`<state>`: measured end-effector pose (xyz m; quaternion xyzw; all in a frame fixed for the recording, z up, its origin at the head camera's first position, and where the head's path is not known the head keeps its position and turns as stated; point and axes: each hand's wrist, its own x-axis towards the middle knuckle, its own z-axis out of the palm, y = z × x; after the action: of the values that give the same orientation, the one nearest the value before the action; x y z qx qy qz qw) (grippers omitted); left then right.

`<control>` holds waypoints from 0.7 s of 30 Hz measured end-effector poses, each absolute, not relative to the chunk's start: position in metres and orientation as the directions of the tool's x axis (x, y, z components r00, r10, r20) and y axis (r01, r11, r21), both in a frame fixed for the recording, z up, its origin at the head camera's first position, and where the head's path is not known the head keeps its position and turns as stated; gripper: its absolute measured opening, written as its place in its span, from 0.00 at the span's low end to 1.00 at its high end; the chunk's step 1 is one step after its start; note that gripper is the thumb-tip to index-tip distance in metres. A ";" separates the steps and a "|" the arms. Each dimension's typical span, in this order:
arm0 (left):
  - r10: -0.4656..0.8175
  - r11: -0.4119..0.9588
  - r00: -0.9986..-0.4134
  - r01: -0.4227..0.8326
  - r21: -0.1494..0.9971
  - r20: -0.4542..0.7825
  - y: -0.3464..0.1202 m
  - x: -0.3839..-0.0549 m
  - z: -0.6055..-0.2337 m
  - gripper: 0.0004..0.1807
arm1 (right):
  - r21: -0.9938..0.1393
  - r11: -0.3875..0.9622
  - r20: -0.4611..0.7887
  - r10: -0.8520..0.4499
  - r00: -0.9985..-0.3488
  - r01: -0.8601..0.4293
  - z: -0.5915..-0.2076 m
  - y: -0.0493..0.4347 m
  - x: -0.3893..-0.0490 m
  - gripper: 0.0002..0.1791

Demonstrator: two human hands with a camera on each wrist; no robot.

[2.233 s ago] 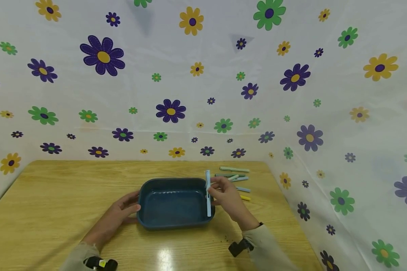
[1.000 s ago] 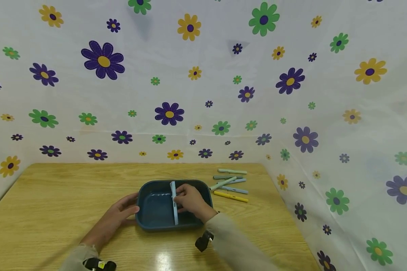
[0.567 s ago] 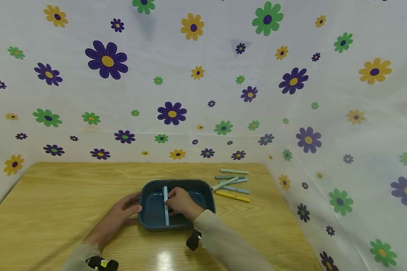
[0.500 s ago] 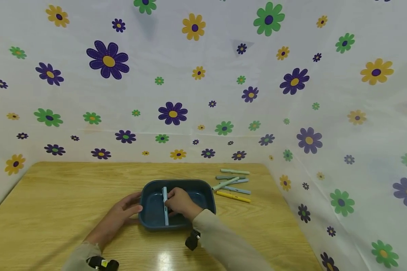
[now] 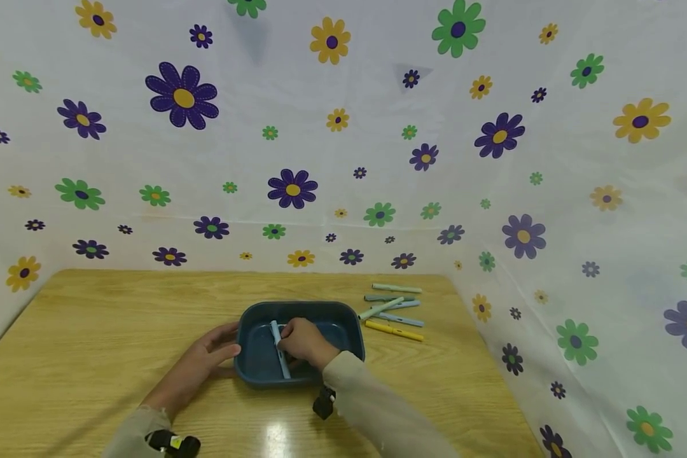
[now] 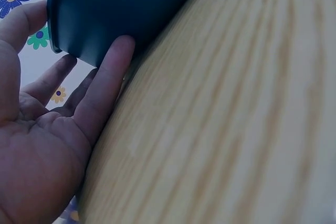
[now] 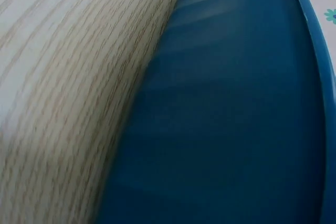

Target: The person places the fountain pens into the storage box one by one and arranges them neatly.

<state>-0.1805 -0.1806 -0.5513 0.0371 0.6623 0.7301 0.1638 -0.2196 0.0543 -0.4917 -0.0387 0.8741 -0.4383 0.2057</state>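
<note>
Right hand [image 5: 305, 340] pinches a light-blue pen [image 5: 282, 362] inside a blue dish [image 5: 257, 366], as the left hand [image 5: 203, 359], fingers extended, touches the dish's end, seemingly to steady it. More pens [image 5: 397, 319] lie right of the right hand, probably for easy reach.

Enclosed tabletop workstation, apparently a staged recording booth; the kind of room surrounding it cannot be determined. A white sheet printed with purple, green and yellow flowers [image 5: 235, 76] fills the upper half of the frame and continues down the right side, its creases and horizontal fold line indicating a hung screen. A light-brown wood-grain bench [image 5: 143, 305] occupies the lower half, its far edge reaching the sheet. Black wrist-worn cameras [image 5: 324, 404] at the beige sleeves [image 5: 378, 407], lower left and lower centre, indicate recording.
</note>
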 end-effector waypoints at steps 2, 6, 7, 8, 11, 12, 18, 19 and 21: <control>0.285 -0.061 -0.944 -0.189 0.980 -0.164 -0.181 -0.181 -0.551 0.37 | -0.798 0.585 -0.345 -0.250 -0.905 0.142 -0.492 0.054 -0.220 0.04; 0.284 -0.055 -0.945 -0.187 0.981 -0.164 -0.182 -0.181 -0.551 0.38 | -0.822 0.538 -0.371 -0.254 -0.893 0.188 -0.491 0.049 -0.221 0.04; 0.285 -0.055 -0.944 -0.188 0.981 -0.165 -0.182 -0.182 -0.551 0.38 | -0.826 0.528 -0.375 -0.257 -0.891 0.196 -0.491 0.048 -0.220 0.04; 0.286 -0.056 -0.944 -0.190 0.980 -0.166 -0.182 -0.182 -0.552 0.38 | -0.831 0.519 -0.377 -0.262 -0.888 0.200 -0.491 0.046 -0.220 0.04; 0.288 -0.057 -0.943 -0.192 0.980 -0.168 -0.181 -0.182 -0.553 0.38 | -0.841 0.503 -0.371 -0.272 -0.888 0.197 -0.492 0.041 -0.219 0.03; 0.288 -0.056 -0.943 -0.190 0.980 -0.167 -0.181 -0.182 -0.554 0.38 | -0.844 0.500 -0.368 -0.274 -0.888 0.195 -0.493 0.039 -0.218 0.03; 0.285 -0.048 -0.944 -0.189 0.981 -0.168 -0.180 -0.183 -0.554 0.38 | -0.853 0.467 -0.382 -0.250 -0.890 0.235 -0.493 0.029 -0.217 0.06; 0.284 -0.049 -0.943 -0.192 0.980 -0.171 -0.181 -0.183 -0.554 0.38 | -0.854 0.461 -0.384 -0.246 -0.890 0.242 -0.494 0.027 -0.217 0.07; 0.288 -0.050 -0.943 -0.191 0.980 -0.169 -0.181 -0.183 -0.554 0.38 | -0.856 0.451 -0.388 -0.241 -0.889 0.251 -0.494 0.024 -0.217 0.08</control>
<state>-0.1830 -0.1812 -0.5542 0.0360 0.6691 0.7237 0.1655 -0.2172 0.0245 -0.4937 0.0029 0.8188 -0.5237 0.2351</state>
